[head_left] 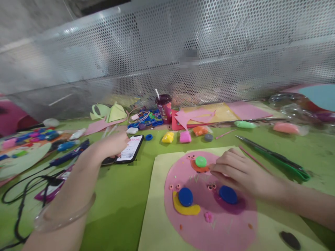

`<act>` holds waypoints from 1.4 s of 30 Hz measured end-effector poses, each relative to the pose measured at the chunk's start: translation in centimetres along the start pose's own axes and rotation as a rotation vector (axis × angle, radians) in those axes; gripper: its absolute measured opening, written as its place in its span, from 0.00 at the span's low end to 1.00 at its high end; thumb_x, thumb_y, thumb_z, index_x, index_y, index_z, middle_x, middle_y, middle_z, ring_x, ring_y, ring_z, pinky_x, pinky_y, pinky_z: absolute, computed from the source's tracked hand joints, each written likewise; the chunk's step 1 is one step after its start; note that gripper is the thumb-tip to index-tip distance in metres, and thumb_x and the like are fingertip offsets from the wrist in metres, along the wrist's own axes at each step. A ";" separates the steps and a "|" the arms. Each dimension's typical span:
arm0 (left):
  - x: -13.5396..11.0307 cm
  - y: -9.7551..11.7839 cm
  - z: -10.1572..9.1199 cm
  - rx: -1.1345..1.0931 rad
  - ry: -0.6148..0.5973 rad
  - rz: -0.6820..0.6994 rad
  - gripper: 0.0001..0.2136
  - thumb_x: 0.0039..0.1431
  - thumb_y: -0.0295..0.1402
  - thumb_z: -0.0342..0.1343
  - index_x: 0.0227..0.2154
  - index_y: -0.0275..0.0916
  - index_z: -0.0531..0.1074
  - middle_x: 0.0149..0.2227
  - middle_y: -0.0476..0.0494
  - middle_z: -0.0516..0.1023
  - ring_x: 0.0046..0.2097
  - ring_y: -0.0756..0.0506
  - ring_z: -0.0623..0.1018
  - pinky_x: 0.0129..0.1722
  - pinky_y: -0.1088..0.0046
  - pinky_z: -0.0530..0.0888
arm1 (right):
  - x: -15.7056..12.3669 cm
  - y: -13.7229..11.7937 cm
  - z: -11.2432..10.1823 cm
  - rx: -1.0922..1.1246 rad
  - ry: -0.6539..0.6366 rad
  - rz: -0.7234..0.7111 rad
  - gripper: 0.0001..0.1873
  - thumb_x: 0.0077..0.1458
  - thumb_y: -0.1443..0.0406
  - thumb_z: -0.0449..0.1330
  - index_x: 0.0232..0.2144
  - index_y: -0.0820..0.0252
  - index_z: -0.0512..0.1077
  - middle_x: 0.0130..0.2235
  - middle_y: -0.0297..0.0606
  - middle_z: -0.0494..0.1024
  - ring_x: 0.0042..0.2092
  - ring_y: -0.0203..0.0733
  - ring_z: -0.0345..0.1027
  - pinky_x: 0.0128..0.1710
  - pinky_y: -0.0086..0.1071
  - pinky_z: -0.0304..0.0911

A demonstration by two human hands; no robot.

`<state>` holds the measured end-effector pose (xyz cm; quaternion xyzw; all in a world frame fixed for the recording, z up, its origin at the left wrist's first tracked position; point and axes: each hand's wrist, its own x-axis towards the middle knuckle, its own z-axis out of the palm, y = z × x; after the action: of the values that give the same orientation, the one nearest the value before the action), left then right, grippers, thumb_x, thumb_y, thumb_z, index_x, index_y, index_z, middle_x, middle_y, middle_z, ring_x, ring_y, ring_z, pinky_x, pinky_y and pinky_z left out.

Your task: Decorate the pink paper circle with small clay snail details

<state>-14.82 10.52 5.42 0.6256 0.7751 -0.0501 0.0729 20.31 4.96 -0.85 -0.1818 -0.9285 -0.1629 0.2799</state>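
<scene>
My left hand (pixel 114 143) reaches over a lit phone (pixel 130 149) lying on the green table, its index finger stretched to the screen; it holds nothing. My right hand (pixel 234 170) has its fingers pressed together at the right end of an orange clay snail (pixel 196 166), which carries a light green disc (pixel 201 161); the exact grip is hidden. That snail lies on a pink circle (pixel 199 237) fixed to a pale yellow sheet (pixel 150 230). Below it are a yellow clay snail (pixel 192 210) and a purple clay snail (pixel 239 206), each bearing a blue cap.
Soft clay packs in yellow (pixel 168 137), pink (pixel 185 136) and orange (pixel 201 130) sit beyond the sheet. A lidded cup (pixel 164 108) stands behind them. Green-handled tweezers or scissors (pixel 277 158) lie on the right. Left are a glue gun (pixel 69 155) and black cables (pixel 24 195).
</scene>
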 end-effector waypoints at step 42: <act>-0.6 0.3 -0.3 0.003 -0.161 -0.059 0.14 0.63 0.37 0.52 0.47 0.35 0.68 0.44 0.41 0.73 0.40 0.45 0.76 0.38 0.64 0.76 | 0.0 0.1 -0.3 0.023 -0.062 0.044 0.14 0.66 0.69 0.44 0.37 0.60 0.70 0.34 0.37 0.76 0.38 0.38 0.68 0.37 0.34 0.63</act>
<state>-14.41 10.08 5.80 0.5964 0.7848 -0.1036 0.1327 20.50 4.96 -0.59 -0.2036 -0.9344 -0.1403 0.2566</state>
